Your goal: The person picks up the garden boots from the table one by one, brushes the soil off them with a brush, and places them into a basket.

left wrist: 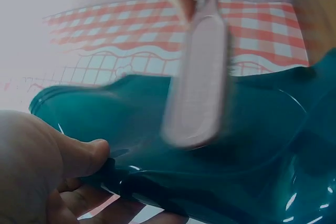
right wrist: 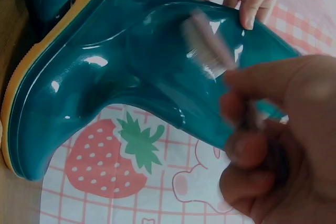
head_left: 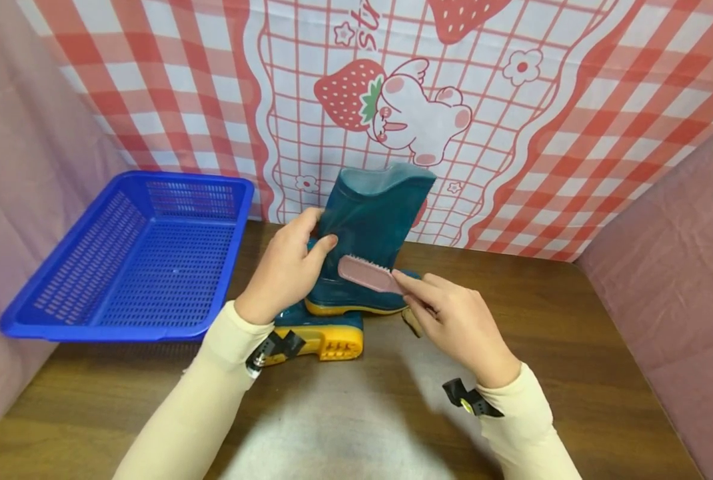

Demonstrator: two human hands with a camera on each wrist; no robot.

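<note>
A teal rubber boot point(head_left: 368, 220) with a yellow sole stands tilted on the table, its opening upward. My left hand point(head_left: 290, 260) grips the back of its shaft, thumb on the near side and fingers behind. In my right hand point(head_left: 458, 320) is a pink brush point(head_left: 365, 272), held by its handle. The brush's bristles point(right wrist: 202, 51) lie against the side of the boot's shaft in the right wrist view. Blur marks the brush in both wrist views. A second teal boot point(head_left: 320, 340) lies on its side below the left hand, its yellow sole facing me.
A blue plastic basket point(head_left: 234, 267) stands at the left of the wooden table point(head_left: 572, 353). Behind the boots hangs a red checked cloth point(head_left: 500, 133) with strawberry prints. A small brownish thing point(head_left: 412, 323) lies beside the upright boot's toe. Pink curtains point(head_left: 680, 267) flank both sides.
</note>
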